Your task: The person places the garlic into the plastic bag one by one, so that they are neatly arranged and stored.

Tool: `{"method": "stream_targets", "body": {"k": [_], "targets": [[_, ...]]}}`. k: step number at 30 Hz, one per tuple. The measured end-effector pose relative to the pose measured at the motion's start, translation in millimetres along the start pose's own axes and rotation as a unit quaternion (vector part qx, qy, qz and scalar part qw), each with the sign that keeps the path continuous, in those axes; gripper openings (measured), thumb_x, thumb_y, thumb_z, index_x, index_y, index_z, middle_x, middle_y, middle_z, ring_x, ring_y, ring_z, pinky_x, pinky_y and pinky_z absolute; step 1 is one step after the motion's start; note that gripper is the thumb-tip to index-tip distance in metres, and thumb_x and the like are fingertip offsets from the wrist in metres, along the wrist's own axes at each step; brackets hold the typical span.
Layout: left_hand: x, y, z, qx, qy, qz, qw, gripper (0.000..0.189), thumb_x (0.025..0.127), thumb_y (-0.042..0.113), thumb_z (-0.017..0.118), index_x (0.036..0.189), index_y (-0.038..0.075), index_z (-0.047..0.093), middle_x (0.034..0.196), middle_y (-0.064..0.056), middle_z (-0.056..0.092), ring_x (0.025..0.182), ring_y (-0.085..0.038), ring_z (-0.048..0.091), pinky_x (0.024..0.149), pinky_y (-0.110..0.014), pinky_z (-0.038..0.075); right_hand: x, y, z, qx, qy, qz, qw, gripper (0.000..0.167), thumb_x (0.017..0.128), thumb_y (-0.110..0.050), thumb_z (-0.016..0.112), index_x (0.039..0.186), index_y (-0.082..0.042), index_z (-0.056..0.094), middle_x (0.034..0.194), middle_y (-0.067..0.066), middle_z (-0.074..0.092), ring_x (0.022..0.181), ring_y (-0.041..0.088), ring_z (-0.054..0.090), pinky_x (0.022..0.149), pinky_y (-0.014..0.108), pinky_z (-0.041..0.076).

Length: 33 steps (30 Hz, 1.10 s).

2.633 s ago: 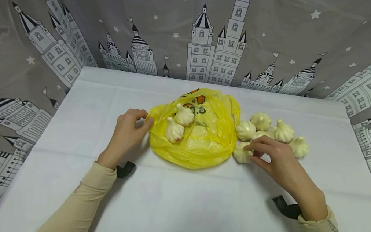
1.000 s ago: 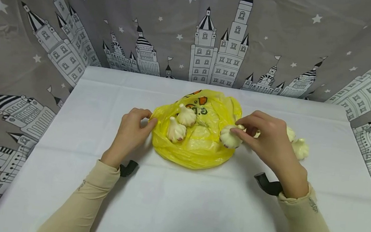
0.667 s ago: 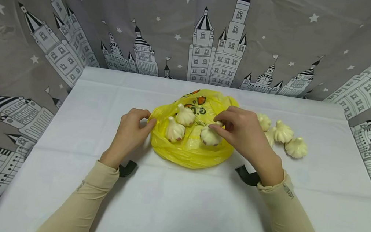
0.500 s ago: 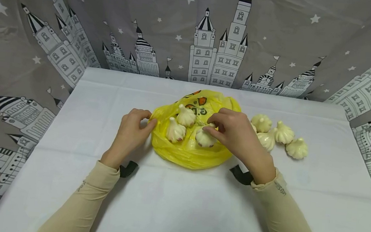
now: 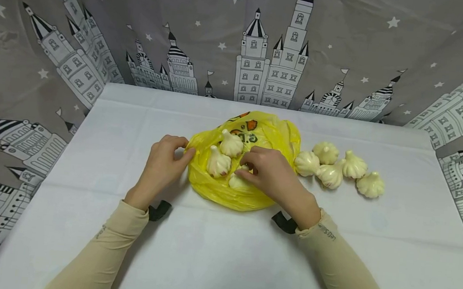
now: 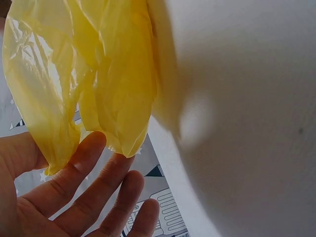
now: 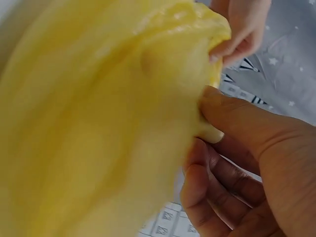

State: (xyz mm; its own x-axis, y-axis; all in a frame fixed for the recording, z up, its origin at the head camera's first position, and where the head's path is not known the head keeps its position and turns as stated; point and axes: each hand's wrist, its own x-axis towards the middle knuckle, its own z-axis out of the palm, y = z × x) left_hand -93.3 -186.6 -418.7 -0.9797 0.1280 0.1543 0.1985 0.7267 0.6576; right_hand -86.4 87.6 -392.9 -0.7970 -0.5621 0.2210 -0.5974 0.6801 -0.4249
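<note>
A yellow plastic bag [image 5: 227,197] lies spread with its mouth open upward on the white table. My left hand [image 5: 161,168] pinches the bag's left rim; in the left wrist view the thumb and index finger close on the yellow film [image 6: 116,84]. Inside the bag, towards its left, sit two white garlic bulbs [image 5: 219,162]. Beside them my right hand [image 5: 272,175] pinches a third garlic bulb [image 5: 236,180] by its stem, low over the bag's floor. The right wrist view shows only the stem tip [image 7: 212,133]; the bag's side hides the rest.
Several more garlic bulbs [image 5: 330,176] lie clustered on the table just right of the bag. White cloth [image 5: 221,258] covers the table. A grey curtain [image 5: 212,32] printed with castles and stars hangs behind and at both sides.
My right hand has picked a garlic bulb from the cluster on the right and carried it left and down into the bag. The left hand has kept its hold on the rim.
</note>
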Motion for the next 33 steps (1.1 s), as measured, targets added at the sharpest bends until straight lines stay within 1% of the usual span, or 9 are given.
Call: {"method": "stream_targets", "body": {"k": [7,12,16,19,23,26,30,33], "targets": [[-0.9,0.3,-1.7,0.002,0.001,-0.002,1.0000,0.023,0.102,0.014,0.065,0.109,-0.005,0.074,0.114,-0.025,0.073,0.114,-0.042,0.062,0.101,-0.058,0.046,2.5,1,9,0.004,0.000,-0.012,0.9999,0.017,0.093,-0.023,0.082,0.098,-0.007,0.079,0.086,0.002,0.071,0.074,0.015,0.062,0.070,0.029,0.052],[-0.9,0.1,-1.7,0.001,0.001,-0.001,1.0000,0.022,0.102,0.014,0.065,0.109,-0.005,0.075,0.114,-0.025,0.073,0.115,-0.042,0.062,0.102,-0.058,0.046,-0.7,1,7,0.004,-0.009,0.002,1.0000,0.021,0.092,-0.026,0.083,0.099,-0.007,0.079,0.088,0.003,0.072,0.076,0.018,0.064,0.071,0.031,0.053],[-0.9,0.1,-1.5,0.002,-0.001,-0.001,1.0000,0.022,0.101,0.014,0.065,0.108,-0.004,0.074,0.114,-0.024,0.073,0.114,-0.041,0.062,0.101,-0.058,0.046,-4.9,3,6,0.007,-0.017,0.015,0.9997,0.023,0.091,-0.028,0.085,0.099,-0.008,0.077,0.088,0.002,0.070,0.075,0.015,0.062,0.070,0.029,0.053],[-0.9,0.2,-1.4,0.002,-0.001,-0.001,1.0000,0.022,0.101,0.014,0.065,0.108,-0.004,0.074,0.113,-0.024,0.073,0.113,-0.041,0.062,0.101,-0.057,0.046,-6.4,5,6,0.023,-0.014,0.016,0.9995,0.025,0.090,-0.028,0.086,0.100,-0.007,0.076,0.087,0.002,0.069,0.074,0.014,0.060,0.068,0.027,0.052],[-0.9,-0.3,-1.4,0.003,0.000,-0.002,1.0000,0.023,0.101,0.014,0.065,0.110,-0.005,0.075,0.114,-0.025,0.073,0.113,-0.042,0.062,0.101,-0.058,0.046,-7.3,7,6,0.041,0.000,0.020,0.9989,0.027,0.092,-0.029,0.084,0.102,-0.005,0.076,0.089,0.005,0.071,0.077,0.018,0.064,0.070,0.029,0.054],[-0.7,-0.7,-1.0,0.003,-0.002,-0.002,1.0000,0.023,0.101,0.015,0.065,0.110,-0.005,0.075,0.114,-0.025,0.073,0.114,-0.042,0.062,0.101,-0.058,0.046,-8.4,7,4,0.037,0.010,0.036,0.9986,0.029,0.093,-0.031,0.082,0.105,-0.005,0.076,0.092,0.006,0.073,0.078,0.021,0.066,0.072,0.032,0.054],[-0.5,-0.3,-0.6,0.002,-0.002,-0.002,1.0000,0.023,0.102,0.015,0.065,0.111,-0.005,0.075,0.115,-0.025,0.073,0.115,-0.041,0.062,0.102,-0.058,0.046,-10.6,9,0,0.028,0.018,0.060,0.9977,0.034,0.096,-0.036,0.079,0.108,-0.004,0.077,0.095,0.007,0.074,0.075,0.019,0.064,0.071,0.034,0.054],[-0.2,0.7,-0.8,0.001,-0.003,-0.003,1.0000,0.023,0.102,0.015,0.065,0.111,-0.004,0.075,0.115,-0.024,0.073,0.115,-0.042,0.062,0.102,-0.058,0.046,-14.5,12,-4,0.024,0.033,0.068,0.9969,0.035,0.097,-0.038,0.077,0.108,-0.005,0.078,0.094,0.007,0.074,0.072,0.015,0.062,0.069,0.034,0.053]]}}
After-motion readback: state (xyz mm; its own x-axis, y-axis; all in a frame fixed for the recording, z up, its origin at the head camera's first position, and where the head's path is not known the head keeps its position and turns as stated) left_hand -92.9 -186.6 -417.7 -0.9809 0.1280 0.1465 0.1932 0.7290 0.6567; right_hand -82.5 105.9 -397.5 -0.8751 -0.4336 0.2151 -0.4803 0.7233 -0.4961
